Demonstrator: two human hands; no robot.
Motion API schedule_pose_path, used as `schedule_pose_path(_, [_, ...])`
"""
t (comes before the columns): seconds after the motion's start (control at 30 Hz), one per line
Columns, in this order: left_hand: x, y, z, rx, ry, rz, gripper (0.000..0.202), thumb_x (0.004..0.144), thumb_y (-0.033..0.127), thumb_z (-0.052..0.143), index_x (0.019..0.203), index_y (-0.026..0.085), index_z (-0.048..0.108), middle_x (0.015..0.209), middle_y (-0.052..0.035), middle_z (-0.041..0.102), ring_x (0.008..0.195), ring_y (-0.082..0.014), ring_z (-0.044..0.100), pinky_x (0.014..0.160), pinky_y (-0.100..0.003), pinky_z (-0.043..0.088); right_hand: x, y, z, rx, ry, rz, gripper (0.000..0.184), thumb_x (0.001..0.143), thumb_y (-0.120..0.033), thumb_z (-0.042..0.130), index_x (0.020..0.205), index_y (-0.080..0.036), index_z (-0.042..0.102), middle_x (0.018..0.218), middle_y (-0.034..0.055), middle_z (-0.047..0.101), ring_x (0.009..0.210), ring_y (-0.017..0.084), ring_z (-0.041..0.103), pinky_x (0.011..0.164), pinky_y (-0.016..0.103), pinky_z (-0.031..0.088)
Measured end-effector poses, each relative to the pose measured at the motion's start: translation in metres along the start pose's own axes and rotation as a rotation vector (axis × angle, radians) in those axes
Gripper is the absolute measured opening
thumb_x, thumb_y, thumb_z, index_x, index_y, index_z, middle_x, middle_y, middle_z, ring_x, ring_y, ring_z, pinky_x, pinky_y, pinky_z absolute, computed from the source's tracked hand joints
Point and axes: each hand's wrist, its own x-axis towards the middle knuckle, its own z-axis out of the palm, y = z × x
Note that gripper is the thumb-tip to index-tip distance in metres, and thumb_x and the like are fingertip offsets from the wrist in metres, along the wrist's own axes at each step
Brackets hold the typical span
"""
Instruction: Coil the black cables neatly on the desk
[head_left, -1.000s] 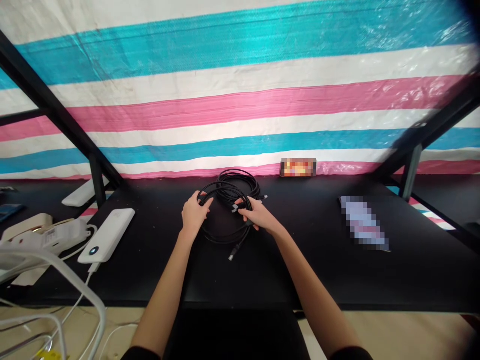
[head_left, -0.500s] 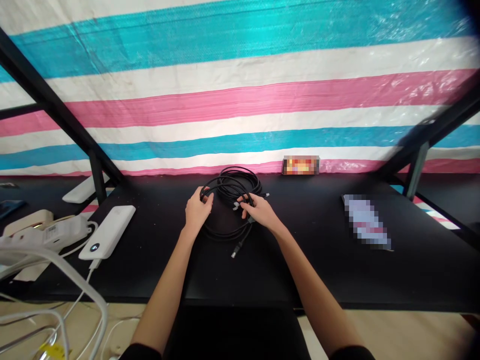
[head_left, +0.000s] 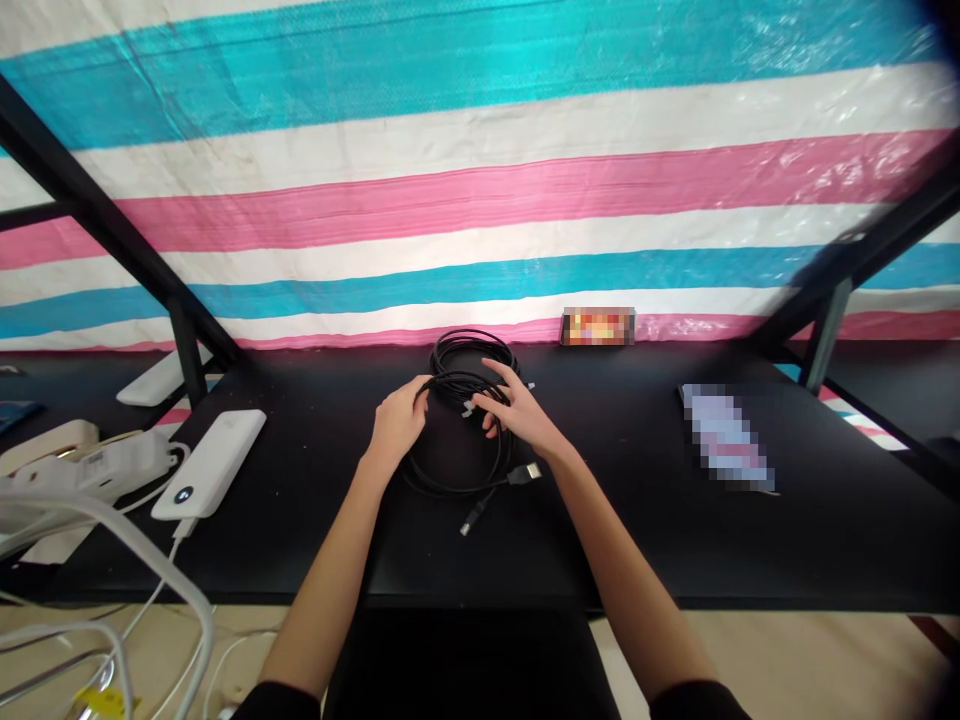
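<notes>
A coil of black cable [head_left: 454,475] lies on the black table [head_left: 637,520], with a second black coil [head_left: 469,345] just behind it. My left hand [head_left: 397,425] is closed round the left side of the near coil. My right hand [head_left: 517,410] rests over its right side, fingers stretched out and spread across the strands. Two plug ends stick out near the front: a wide connector [head_left: 529,472] beside my right wrist and a small one [head_left: 471,520] below it.
A white power bank [head_left: 210,462] with a lit dot lies at the left, next to a white power strip [head_left: 90,470] and white cords. Blurred flat items [head_left: 724,438] [head_left: 598,327] lie at the right and back. Black frame struts [head_left: 180,345] [head_left: 821,330] stand either side.
My right hand has let go of the coil's right side and spread its fingers over it. A wide connector end has dropped free beside my right wrist. The coil has shifted slightly.
</notes>
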Motion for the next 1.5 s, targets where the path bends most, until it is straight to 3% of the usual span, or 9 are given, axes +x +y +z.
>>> schedule_pose_path(0.2, [-0.001, 0.01, 0.01, -0.555, -0.095, -0.094, 0.03, 0.082, 0.029, 0.049, 0.11, 0.021, 0.056, 0.072, 0.0008, 0.057, 0.039, -0.008, 0.05, 0.034, -0.019, 0.033, -0.001, 0.004, 0.001, -0.39, 0.108, -0.206, 0.045, 0.079, -0.035, 0.057, 0.123, -0.023, 0.055, 0.063, -0.003, 0.052, 0.045, 0.009, 0.046, 0.04, 0.02, 0.041])
schedule_pose_path(0.37, [-0.003, 0.02, 0.008, -0.774, -0.111, -0.192, 0.039, 0.074, 0.04, 0.062, 0.104, 0.017, 0.057, 0.056, 0.0064, 0.049, 0.031, -0.0039, 0.04, 0.029, -0.016, 0.023, 0.0, 0.0, 0.003, -0.486, 0.183, -0.286, 0.031, 0.079, -0.04, 0.057, 0.097, -0.016, 0.067, 0.058, -0.001, 0.054, 0.048, 0.011, 0.048, 0.047, 0.022, 0.04])
schedule_pose_path(0.5, [-0.004, 0.024, 0.005, -0.806, -0.137, -0.267, 0.036, 0.071, 0.045, 0.066, 0.091, 0.015, 0.062, 0.043, 0.0098, 0.036, 0.03, -0.002, 0.027, 0.032, -0.018, 0.015, -0.002, -0.005, 0.004, -0.443, 0.162, -0.165, 0.045, 0.082, -0.053, 0.049, 0.059, -0.016, 0.058, 0.047, -0.0006, 0.049, 0.038, 0.011, 0.046, 0.036, 0.021, 0.032])
schedule_pose_path(0.6, [-0.004, 0.023, 0.005, -0.815, -0.233, -0.346, 0.043, 0.072, 0.058, 0.059, 0.064, 0.016, 0.057, 0.039, 0.0091, 0.026, 0.03, -0.0028, 0.023, 0.033, -0.02, 0.013, -0.004, -0.004, 0.004, -0.399, 0.178, -0.124, 0.052, 0.08, -0.06, 0.048, 0.05, -0.017, 0.05, 0.037, -0.0033, 0.04, 0.031, 0.009, 0.041, 0.034, 0.021, 0.03])
schedule_pose_path(0.7, [-0.001, 0.017, 0.003, -0.931, -0.383, -0.413, 0.056, 0.077, 0.068, 0.042, 0.049, 0.019, 0.039, 0.038, 0.0082, 0.018, 0.029, -0.004, 0.021, 0.032, -0.021, 0.01, -0.002, -0.001, 0.004, -0.283, 0.148, -0.088, 0.059, 0.084, -0.063, 0.039, 0.055, -0.016, 0.059, 0.034, -0.003, 0.041, 0.029, 0.008, 0.041, 0.034, 0.02, 0.031])
schedule_pose_path(0.8, [0.001, 0.012, 0.001, -1.045, -0.472, -0.456, 0.053, 0.079, 0.065, 0.044, 0.051, 0.021, 0.032, 0.04, 0.0088, 0.017, 0.029, -0.004, 0.018, 0.032, -0.021, 0.009, 0.001, 0.0, 0.004, -0.125, 0.08, -0.066, 0.059, 0.086, -0.06, 0.036, 0.077, -0.012, 0.069, 0.043, 0.0002, 0.054, 0.029, 0.008, 0.04, 0.033, 0.02, 0.033])
schedule_pose_path(0.97, [0.003, 0.011, -0.001, -1.164, -0.534, -0.492, 0.041, 0.078, 0.054, 0.053, 0.062, 0.019, 0.04, 0.045, 0.0099, 0.019, 0.033, -0.0036, 0.018, 0.032, -0.018, 0.013, 0.002, -0.004, 0.003, 0.027, -0.014, -0.075, 0.054, 0.083, -0.053, 0.046, 0.115, -0.013, 0.062, 0.071, 0.0042, 0.069, 0.033, 0.005, 0.042, 0.036, 0.02, 0.039])
schedule_pose_path(1.2, [0.003, 0.013, -0.005, -1.289, -0.583, -0.521, 0.033, 0.078, 0.046, 0.058, 0.067, 0.016, 0.047, 0.045, 0.0107, 0.018, 0.033, -0.0033, 0.018, 0.032, -0.018, 0.014, -0.003, -0.011, -0.001, 0.105, -0.072, -0.061, 0.048, 0.084, -0.048, 0.049, 0.118, -0.016, 0.061, 0.092, 0.0081, 0.071, 0.041, 0.004, 0.046, 0.039, 0.017, 0.041])
schedule_pose_path(1.5, [-0.001, 0.019, 0.001, -0.95, -0.314, -0.418, 0.046, 0.074, 0.058, 0.057, 0.071, 0.012, 0.059, 0.042, 0.01, 0.026, 0.031, -0.0024, 0.023, 0.033, -0.019, 0.009, 0.0, -0.006, -0.002, 0.046, -0.061, -0.048, 0.043, 0.087, -0.046, 0.047, 0.114, -0.016, 0.061, 0.091, 0.0081, 0.071, 0.041, 0.004, 0.049, 0.038, 0.016, 0.042])
